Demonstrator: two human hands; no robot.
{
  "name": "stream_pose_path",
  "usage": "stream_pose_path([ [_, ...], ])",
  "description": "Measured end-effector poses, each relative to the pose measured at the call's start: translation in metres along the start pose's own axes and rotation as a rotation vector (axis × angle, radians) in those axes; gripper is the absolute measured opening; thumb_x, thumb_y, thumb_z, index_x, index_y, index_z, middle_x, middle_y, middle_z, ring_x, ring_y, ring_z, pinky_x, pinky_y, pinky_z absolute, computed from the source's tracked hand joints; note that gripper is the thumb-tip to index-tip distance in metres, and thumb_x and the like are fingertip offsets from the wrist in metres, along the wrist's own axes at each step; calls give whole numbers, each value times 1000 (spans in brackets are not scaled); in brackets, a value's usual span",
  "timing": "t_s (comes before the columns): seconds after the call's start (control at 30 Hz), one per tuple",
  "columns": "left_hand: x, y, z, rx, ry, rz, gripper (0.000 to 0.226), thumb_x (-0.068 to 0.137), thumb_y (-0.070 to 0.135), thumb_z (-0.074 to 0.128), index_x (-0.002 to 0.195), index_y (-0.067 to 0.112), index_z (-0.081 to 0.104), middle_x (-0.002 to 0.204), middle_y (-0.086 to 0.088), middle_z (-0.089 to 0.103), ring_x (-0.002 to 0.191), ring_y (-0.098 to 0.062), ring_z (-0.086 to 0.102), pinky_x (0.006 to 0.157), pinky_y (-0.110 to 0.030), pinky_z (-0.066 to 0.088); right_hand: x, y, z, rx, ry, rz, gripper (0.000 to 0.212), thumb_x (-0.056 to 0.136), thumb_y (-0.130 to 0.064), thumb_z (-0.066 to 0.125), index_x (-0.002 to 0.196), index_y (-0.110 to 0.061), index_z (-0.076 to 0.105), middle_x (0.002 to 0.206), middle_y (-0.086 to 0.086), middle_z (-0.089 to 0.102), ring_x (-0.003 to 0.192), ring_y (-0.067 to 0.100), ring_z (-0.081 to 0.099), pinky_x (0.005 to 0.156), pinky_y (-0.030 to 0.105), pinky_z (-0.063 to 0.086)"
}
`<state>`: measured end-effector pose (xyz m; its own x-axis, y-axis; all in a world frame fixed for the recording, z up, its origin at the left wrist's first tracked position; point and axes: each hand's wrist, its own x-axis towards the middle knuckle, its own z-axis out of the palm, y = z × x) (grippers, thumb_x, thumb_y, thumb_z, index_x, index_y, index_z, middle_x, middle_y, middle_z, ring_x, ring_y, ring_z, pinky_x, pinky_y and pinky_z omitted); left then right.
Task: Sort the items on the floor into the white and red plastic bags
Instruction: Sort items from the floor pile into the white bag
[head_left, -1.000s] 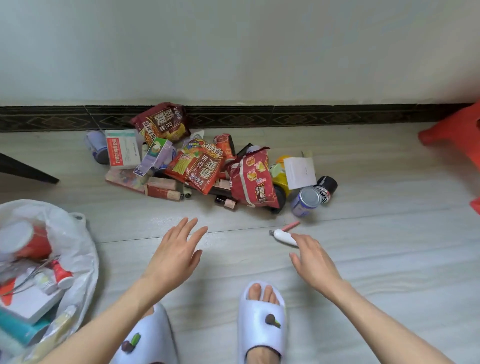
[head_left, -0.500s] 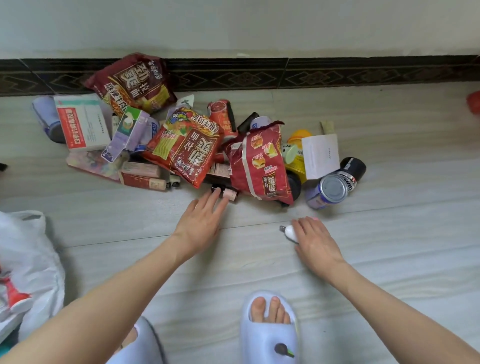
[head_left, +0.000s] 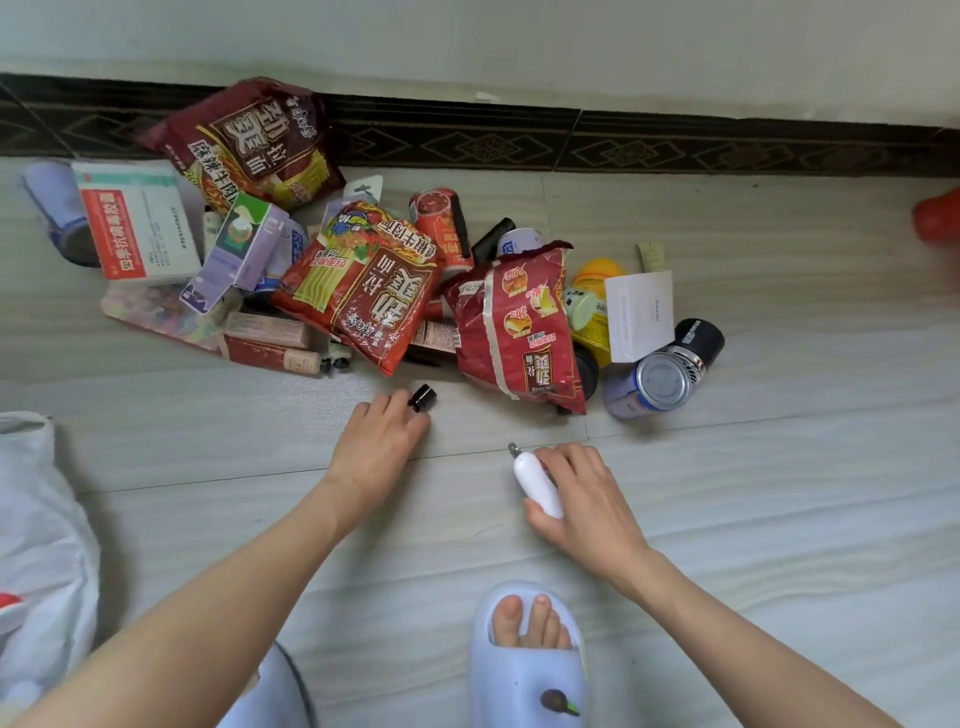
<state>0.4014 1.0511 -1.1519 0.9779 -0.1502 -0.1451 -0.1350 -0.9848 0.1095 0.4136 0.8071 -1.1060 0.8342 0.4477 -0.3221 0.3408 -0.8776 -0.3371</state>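
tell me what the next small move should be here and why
Probably lift both hands off the floor and carry what they hold to the white plastic bag at the left edge. The left hand already pinches a small black-capped bottle, and the right hand grips a white pen-shaped device. Both items sit clear of the pile, so nothing blocks a lift.

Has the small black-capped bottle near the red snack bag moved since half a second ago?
Yes. The left hand now grips the small black-capped bottle, which has shifted left, away from the red snack bag it lay beside.
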Motion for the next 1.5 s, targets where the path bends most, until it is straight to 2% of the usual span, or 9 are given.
stream_pose_path([
  [0.23,-61,-21,7,-442,8,-207,28,79,-4,56,101,10,63,106,-14,53,89,-32,51,66,-36,48,-1,-45,-5,80,39,-119,46,70,-39,47,108,-15,57,97,5,56,88,26,54,74,32,46],
  [0.37,-114,-40,-11,-540,136,-272,24,79,-4,59,97,10,66,98,-8,64,88,-29,54,73,-28,42,-6,-89,-11,145,48,-185,52,70,-45,46,112,-16,57,100,1,53,95,23,51,80,28,42],
  [0.53,-185,-80,-47,-585,380,-489,19,73,7,56,87,10,67,85,-1,68,80,-9,47,75,-14,33,-9,-168,-20,187,-66,-312,51,71,-49,47,115,-23,51,101,-8,46,102,12,44,81,19,33],
  [0.67,-244,-113,-75,-615,549,-633,23,79,23,51,90,13,67,90,3,66,82,-7,52,79,-16,39,9,-243,-24,125,-198,-461,48,76,-49,52,117,-24,48,102,-7,46,101,12,42,80,22,32],
  [0.8,-290,-144,-82,-567,668,-816,16,78,6,62,92,8,69,92,-2,67,82,-11,55,79,-14,37,22,-317,9,185,-326,-407,37,81,-37,59,113,-18,53,98,-3,48,96,17,46,75,25,31],
  [0.97,-324,-179,-73,-495,650,-1007,19,77,-3,67,94,5,67,94,-10,66,90,-26,60,81,-19,35,25,-393,73,421,-382,-170,30,82,-33,56,98,-9,62,97,8,62,88,24,56,68,27,37],
  [1.13,-363,-196,-71,-345,643,-1104,17,76,-1,67,91,4,62,91,-12,57,89,-17,48,78,-19,33,12,-446,121,463,-495,-243,31,83,-35,54,87,-6,64,86,10,64,81,25,57,66,30,38],
  [1.3,-401,-204,-52,-177,491,-1163,10,76,0,66,85,2,64,85,-15,58,78,-34,56,73,-34,36,-6,-486,146,737,-733,-59,22,88,-36,51,77,-18,56,65,-6,49,65,13,47,63,27,37],
  [1.5,-417,-209,-44,-100,393,-1186,16,74,15,57,84,12,69,85,-6,65,72,-31,62,76,-32,26,-19,-499,167,860,-822,38,21,89,-29,48,80,-13,60,78,-3,54,76,11,50,79,33,45],
])
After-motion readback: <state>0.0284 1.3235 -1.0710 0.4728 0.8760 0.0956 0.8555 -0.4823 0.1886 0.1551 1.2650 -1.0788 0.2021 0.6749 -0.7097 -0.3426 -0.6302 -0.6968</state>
